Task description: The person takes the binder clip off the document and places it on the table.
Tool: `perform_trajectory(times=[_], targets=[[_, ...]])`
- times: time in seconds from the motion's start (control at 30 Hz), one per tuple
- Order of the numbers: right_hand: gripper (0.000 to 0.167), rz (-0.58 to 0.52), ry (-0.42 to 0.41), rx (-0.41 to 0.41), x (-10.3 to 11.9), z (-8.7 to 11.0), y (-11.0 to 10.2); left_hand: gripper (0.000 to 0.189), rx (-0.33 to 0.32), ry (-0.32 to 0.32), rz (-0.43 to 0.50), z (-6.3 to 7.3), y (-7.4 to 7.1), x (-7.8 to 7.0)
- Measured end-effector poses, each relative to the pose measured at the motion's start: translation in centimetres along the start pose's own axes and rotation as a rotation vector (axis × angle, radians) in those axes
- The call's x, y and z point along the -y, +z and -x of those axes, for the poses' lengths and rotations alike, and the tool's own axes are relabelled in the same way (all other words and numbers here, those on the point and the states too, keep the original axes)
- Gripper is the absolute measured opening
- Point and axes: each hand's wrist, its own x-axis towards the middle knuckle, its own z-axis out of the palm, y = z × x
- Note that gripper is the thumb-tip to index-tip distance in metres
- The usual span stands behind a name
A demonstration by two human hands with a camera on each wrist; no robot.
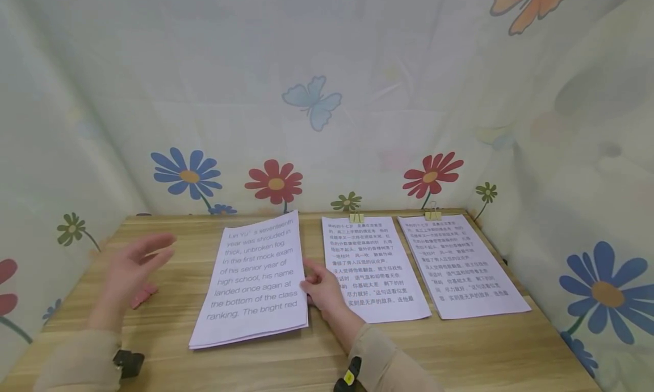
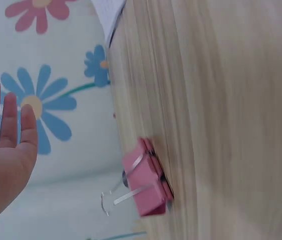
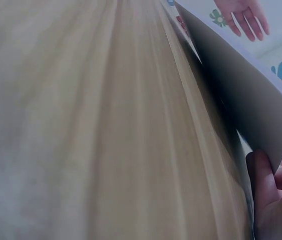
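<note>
A stack of white sheets [image 1: 250,278] printed with large English text is tilted off the table along its right side. My right hand [image 1: 327,290] pinches that right edge, with the thumb on the printed face. In the right wrist view the shaded underside of the sheets [image 3: 246,85] shows above the fingers. My left hand [image 1: 128,272] hangs in the air left of the stack, fingers extended and holding nothing. Just beyond it on the table lies a pink binder clip [image 2: 148,180] with its wire handles spread, partly hidden by the hand in the head view.
Two stacks of Chinese-printed pages, a nearer one [image 1: 375,272] and a far-right one [image 1: 462,267], lie on the wooden table [image 1: 245,369]. Each has a yellow binder clip at its top, one [image 1: 356,217] and another [image 1: 433,215]. A flowered curtain [image 1: 230,125] encloses the table's back and sides.
</note>
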Motion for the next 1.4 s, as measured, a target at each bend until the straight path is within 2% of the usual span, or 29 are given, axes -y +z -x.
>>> perform_trajectory(times=[0.23, 0.5, 0.67, 0.87, 1.03, 1.2, 1.4], targets=[[0.061, 0.002, 0.037, 0.016, -0.2, 0.0, 0.4, 0.045, 0.082, 0.046, 0.014, -0.1, 2.2, -1.8], [0.063, 0.019, 0.052, 0.062, 0.1, 0.2, 0.6, 0.046, 0.164, 0.029, 0.042, 0.1, 4.4, -2.8], [0.063, 0.087, 0.043, 0.088, 0.2, 0.2, 0.4, 0.046, 0.214, -0.002, 0.055, 0.5, 5.6, -3.8], [0.061, 0.151, 0.017, 0.103, 0.5, 0.3, -0.3, 0.045, 0.230, -0.001, 0.034, 0.9, 6.8, -4.0], [0.060, 0.157, -0.037, 0.113, 1.0, 0.8, -1.0, 0.044, 0.213, 0.033, -0.015, 1.2, 7.9, -4.3], [0.059, 0.177, -0.119, 0.127, 1.7, 1.3, -2.2, 0.041, 0.188, 0.095, -0.034, 1.4, 8.7, -4.8], [0.053, 0.358, -0.247, 0.126, 2.3, 1.3, -4.5, 0.043, 0.176, 0.163, -0.056, 1.5, 9.8, -5.4]])
